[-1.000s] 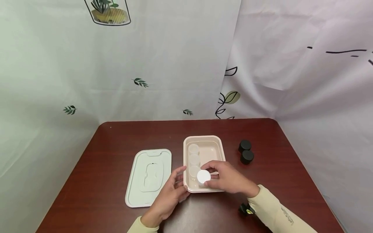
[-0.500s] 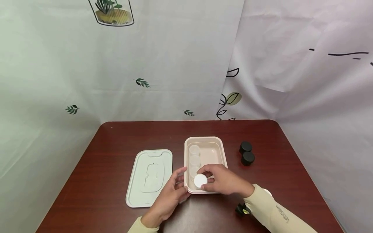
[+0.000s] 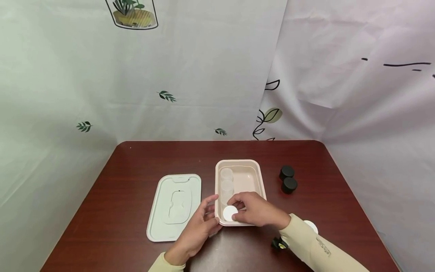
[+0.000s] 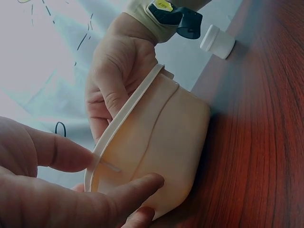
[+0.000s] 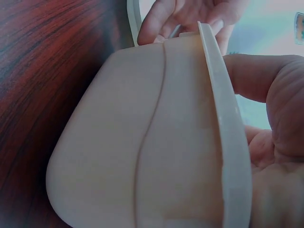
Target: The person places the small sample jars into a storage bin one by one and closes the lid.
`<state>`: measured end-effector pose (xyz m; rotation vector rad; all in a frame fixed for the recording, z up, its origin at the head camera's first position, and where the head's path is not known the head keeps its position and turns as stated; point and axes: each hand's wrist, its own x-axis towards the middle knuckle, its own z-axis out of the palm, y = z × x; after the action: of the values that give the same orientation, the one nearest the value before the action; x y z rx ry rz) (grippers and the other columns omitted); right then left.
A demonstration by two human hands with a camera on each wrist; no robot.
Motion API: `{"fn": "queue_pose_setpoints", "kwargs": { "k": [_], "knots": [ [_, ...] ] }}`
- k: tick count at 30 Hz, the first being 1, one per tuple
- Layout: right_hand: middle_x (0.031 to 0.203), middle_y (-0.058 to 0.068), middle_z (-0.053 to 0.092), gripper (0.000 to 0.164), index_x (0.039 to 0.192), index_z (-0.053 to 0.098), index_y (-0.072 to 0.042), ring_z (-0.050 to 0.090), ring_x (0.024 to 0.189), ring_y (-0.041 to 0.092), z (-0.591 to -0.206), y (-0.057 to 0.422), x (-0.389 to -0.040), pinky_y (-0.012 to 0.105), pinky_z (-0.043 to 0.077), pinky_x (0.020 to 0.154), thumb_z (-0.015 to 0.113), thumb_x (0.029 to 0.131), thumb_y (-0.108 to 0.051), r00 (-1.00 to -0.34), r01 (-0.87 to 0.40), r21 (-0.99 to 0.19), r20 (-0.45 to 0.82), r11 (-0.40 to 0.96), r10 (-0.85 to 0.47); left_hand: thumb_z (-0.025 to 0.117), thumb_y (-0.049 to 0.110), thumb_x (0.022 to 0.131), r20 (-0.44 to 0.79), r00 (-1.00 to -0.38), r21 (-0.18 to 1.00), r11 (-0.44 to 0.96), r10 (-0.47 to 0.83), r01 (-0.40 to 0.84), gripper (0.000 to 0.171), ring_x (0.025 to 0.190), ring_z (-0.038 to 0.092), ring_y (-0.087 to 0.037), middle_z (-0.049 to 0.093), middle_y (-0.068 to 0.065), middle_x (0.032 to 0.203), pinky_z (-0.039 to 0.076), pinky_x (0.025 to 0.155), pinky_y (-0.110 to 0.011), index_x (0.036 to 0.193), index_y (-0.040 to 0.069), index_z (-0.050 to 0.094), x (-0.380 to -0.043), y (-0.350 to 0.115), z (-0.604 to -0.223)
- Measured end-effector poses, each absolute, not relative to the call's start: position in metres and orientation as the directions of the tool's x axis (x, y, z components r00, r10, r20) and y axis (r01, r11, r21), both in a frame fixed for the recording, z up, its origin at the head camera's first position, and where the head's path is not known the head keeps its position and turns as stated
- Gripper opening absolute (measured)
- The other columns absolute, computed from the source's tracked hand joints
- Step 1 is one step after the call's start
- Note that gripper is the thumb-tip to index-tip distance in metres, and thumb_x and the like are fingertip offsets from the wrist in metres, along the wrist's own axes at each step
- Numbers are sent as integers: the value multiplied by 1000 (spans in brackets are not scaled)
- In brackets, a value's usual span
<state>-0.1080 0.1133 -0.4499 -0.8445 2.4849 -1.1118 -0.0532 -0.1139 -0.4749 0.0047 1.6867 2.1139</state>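
One jar point(image 3: 229, 214), lower centre, is pinched by the right hand point(image 3: 255, 210), the tub point(image 3: 237, 163) touched by the left hand point(image 3: 198, 230), fingers apart.

This looks like a makeshift booth: leaf-printed white cloth point(image 3: 204, 56) hangs around a reddish-brown table point(image 3: 119, 189).

The head view faces forward and down over the bench point(image 3: 238, 245); both wrist views, close and tipped sideways, share the cream tub point(image 5: 118, 142) from opposite sides.
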Motion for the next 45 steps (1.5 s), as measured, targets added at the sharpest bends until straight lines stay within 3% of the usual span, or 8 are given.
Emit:
{"fn": "queue_pose_setpoints", "kwargs": {
  "k": [18,28,35,42,45],
  "knots": [
    [92,1,78,28,108,70,-7,74,87,10,-446,113,-115,27,57,79,83,84,-12,-812,-327,-750,-88,575,-577,53,-7,95,-254,-906,930,-173,338,-325,73,122,58,-25,36,-29,151,57,95,-34,162,11,29,-56,-111,-475],
    [102,6,79,27,114,73,-2,74,96,13,-423,131,-113,24,57,84,78,90,-13,-833,-263,-807,-86,528,-547,53,-7,95,-252,-908,930,-175,335,-323,73,123,59,-27,36,-29,151,57,95,-34,162,10,29,-58,-111,-474],
    [116,11,76,27,116,72,-8,75,104,17,-409,151,-106,22,58,89,80,93,-18,-859,-226,-845,-62,485,-508,53,-7,95,-257,-910,928,-181,324,-326,74,123,57,-28,37,-29,151,58,95,-35,162,10,30,-56,-112,-474],
    [123,16,73,37,125,69,-2,74,112,30,-405,182,-92,23,59,90,78,96,-22,-877,-196,-885,-34,422,-478,53,-6,95,-253,-910,927,-189,327,-325,73,124,57,-27,35,-28,153,57,96,-36,163,10,29,-53,-114,-475],
    [125,18,73,37,128,68,0,74,114,27,-407,198,-81,24,60,90,76,98,-19,-890,-164,-908,-33,386,-455,53,-6,95,-258,-910,925,-188,324,-329,73,124,58,-26,35,-28,152,57,95,-36,162,8,30,-51,-114,-474]
  ]
}}
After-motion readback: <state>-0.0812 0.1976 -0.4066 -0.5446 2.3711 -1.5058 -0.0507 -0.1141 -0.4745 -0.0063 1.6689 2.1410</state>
